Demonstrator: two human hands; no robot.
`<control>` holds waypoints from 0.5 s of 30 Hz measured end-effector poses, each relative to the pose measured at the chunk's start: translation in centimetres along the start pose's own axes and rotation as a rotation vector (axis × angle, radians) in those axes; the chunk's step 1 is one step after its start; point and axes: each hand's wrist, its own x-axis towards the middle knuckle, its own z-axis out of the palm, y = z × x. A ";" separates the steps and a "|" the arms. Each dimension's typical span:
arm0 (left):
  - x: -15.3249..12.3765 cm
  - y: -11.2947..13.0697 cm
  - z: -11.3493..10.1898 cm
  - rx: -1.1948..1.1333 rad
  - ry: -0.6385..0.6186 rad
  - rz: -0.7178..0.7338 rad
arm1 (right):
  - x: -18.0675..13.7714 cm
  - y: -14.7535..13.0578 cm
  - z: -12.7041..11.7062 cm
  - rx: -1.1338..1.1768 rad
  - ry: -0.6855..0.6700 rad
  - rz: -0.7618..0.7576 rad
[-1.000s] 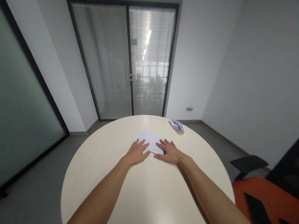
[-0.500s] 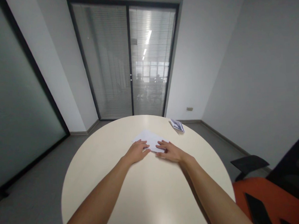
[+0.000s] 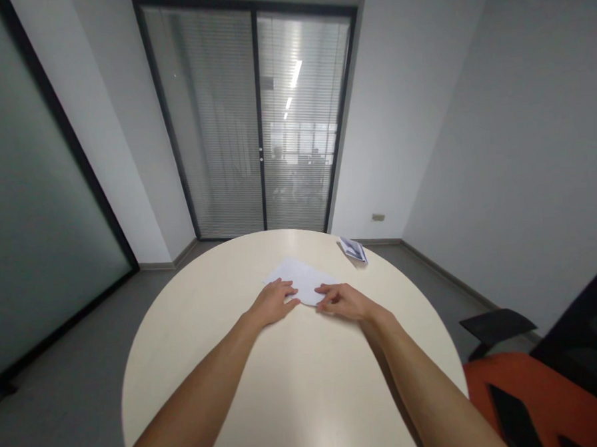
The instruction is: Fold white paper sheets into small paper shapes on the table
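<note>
A white sheet of paper (image 3: 302, 274) lies on the round cream table (image 3: 287, 384), with one corner pointing away from me. Resting on its left part is my left hand (image 3: 275, 301), palm down with the fingers stretched out. My right hand (image 3: 343, 301) is at the paper's near right edge. Its thumb and fingers are pinched together on that edge, and the hand covers the paper's right corner.
Near the table's far right edge lies a folded printed leaflet (image 3: 353, 250). An orange office chair (image 3: 552, 397) with black armrests stands at the right. Beyond the table is a glass partition with blinds (image 3: 224, 134).
My right hand's fingers were spread over the paper and have drawn together into a pinch at its edge, which looks slightly curved up. My left hand has stayed in place.
</note>
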 end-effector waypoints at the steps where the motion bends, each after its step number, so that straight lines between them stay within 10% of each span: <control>1: 0.0 -0.1 0.0 -0.002 0.009 0.014 | 0.0 0.1 0.0 -0.005 0.009 -0.017; 15: 0.1 1.2 -0.8 -0.100 0.029 0.037 | 0.6 -0.1 0.5 -0.133 0.215 0.008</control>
